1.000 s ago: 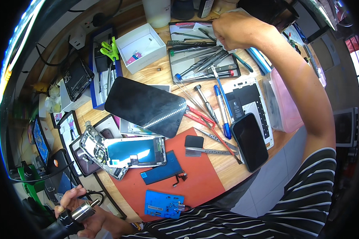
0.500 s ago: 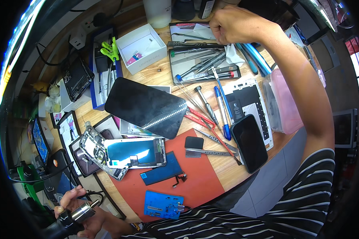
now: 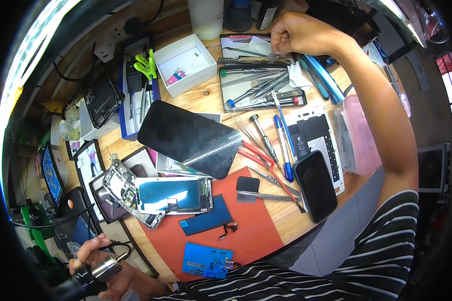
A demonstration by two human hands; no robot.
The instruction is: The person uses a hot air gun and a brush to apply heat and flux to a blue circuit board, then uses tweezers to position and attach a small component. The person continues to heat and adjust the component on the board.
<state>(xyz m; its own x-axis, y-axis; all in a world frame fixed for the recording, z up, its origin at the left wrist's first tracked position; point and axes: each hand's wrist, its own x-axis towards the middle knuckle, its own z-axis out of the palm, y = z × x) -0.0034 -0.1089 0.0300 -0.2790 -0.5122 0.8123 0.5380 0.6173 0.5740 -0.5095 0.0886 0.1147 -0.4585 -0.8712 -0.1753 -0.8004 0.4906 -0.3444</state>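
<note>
Heat-gun nozzle (image 3: pixel 105 267), a short silver barrel on a black handle, sits in the left hand (image 3: pixel 98 263) off the near-left corner of the worktop (image 3: pixel 281 220). Its long axis runs slightly upward from lower left to upper right, with the metal tip pointing toward the red mat (image 3: pixel 256 236). The left fingers (image 3: pixel 85 250) are wrapped closed around the handle, and a black cable (image 3: pixel 50 220) trails away to the left.

The right hand (image 3: pixel 304 34) is raised over the far edge of the worktop, above the grey tool tray (image 3: pixel 262 86). Its fingers are curled into a loose fist and seem to pinch a small pale item; what it is cannot be told.

On the red mat lie a phone frame with a blue-tinted panel (image 3: pixel 175 194), a dark battery strip (image 3: pixel 206 221) and a blue circuit fixture (image 3: pixel 206 261). A large black screen panel (image 3: pixel 188 138) lies tilted near the middle of the worktop. Red-handled cutters (image 3: pixel 258 155), a blue pen (image 3: pixel 282 148) and tweezers (image 3: pixel 271 196) lie between it and a dark phone (image 3: pixel 315 185) by the near-right edge. A white open box (image 3: pixel 184 64) stands toward the far edge.
</note>
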